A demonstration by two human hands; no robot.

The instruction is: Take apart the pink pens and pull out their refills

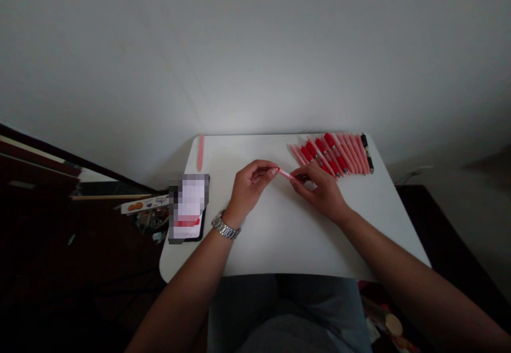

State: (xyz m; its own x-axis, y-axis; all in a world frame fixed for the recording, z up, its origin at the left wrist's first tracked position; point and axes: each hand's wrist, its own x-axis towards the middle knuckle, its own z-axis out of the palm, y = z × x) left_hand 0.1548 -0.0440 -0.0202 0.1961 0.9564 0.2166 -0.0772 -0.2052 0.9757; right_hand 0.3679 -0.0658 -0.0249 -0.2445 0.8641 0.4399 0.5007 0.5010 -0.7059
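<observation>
Above the middle of the white table (279,246), a slim red-and-clear pen (285,173) spans the gap between my two hands. My left hand (251,185), with a metal watch on its wrist, pinches the pen's red end. The other end sits between the thumb and fingers of my right hand (318,189), which hide part of it. Just beyond my right hand lies a row of several pens (349,153), pink and red, with one black pen (367,153) at its right end.
A lone pink pen (200,152) lies at the table's back left corner. Below it, a phone (188,209) with a blurred screen rests along the left edge. A wall rises behind the table. Assorted items (149,217) stand beyond the left edge.
</observation>
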